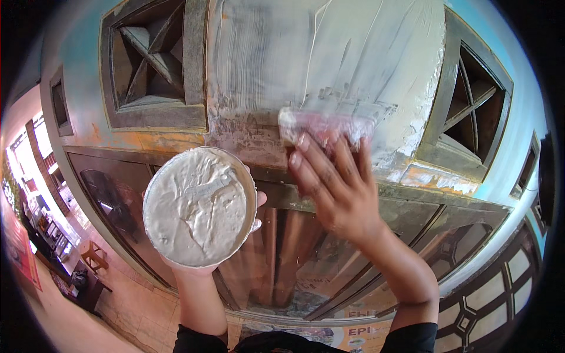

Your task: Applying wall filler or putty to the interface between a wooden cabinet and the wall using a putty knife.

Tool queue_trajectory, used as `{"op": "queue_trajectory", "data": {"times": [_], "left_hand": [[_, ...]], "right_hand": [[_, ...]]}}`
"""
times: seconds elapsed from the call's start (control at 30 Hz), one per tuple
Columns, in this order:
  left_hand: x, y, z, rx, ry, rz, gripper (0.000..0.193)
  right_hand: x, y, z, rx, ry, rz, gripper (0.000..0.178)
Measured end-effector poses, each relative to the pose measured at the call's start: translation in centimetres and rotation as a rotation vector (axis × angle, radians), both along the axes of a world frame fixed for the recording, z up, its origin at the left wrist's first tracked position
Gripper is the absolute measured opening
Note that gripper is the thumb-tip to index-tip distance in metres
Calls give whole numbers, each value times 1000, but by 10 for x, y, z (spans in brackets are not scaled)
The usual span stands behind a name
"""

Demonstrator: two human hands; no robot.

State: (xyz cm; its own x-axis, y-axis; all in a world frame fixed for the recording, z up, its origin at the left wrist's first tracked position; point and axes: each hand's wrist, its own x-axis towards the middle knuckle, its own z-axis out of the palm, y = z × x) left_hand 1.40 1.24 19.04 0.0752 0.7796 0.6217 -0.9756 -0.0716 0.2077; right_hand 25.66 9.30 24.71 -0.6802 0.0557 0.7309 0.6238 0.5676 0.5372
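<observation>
My left hand (200, 271) holds up a round tub of white putty (197, 206); its palm is mostly hidden below, with fingertips curling round the right side. The paste has a rough, scooped surface. My right hand (344, 191) grips a wide, pinkish putty spreader (326, 126) smeared with white. The spreader's long edge lies against the wall panel (329, 53), at its lower part. Streaks of wet putty run up that panel, with greyish patches showing through. My thumb is hidden behind the fingers.
Wooden vents with crossed bars flank the panel, one at left (150, 59) and one at right (474, 106). Below runs a wooden frame with dark glass panes (300, 253). A small wooden stool (93, 255) stands on the tiled floor at far left. A patterned grille (488, 300) is at lower right.
</observation>
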Motion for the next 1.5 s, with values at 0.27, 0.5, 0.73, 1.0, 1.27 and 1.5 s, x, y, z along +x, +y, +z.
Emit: {"op": "queue_trajectory", "data": {"times": [0.27, 0.5, 0.73, 1.0, 1.27, 1.5], "left_hand": [[4, -4, -7, -46, -102, -73, 95], [-6, 3, -38, -151, 15, 167, 93], [3, 9, -82, -198, 114, -52, 89], [68, 13, -146, -273, 213, -146, 84], [79, 9, -147, -472, -92, -595, 86], [82, 16, -156, -580, -176, -953, 87]], "right_hand": [[2, 18, -50, -46, -59, -174, 68], [36, -36, -94, -492, -60, 157, 66], [58, -71, -71, -1120, 660, 268, 31], [63, -71, -75, -741, 308, 551, 27], [67, -90, -77, -931, -101, 317, 52], [69, -95, -72, -941, -196, 339, 47]]}}
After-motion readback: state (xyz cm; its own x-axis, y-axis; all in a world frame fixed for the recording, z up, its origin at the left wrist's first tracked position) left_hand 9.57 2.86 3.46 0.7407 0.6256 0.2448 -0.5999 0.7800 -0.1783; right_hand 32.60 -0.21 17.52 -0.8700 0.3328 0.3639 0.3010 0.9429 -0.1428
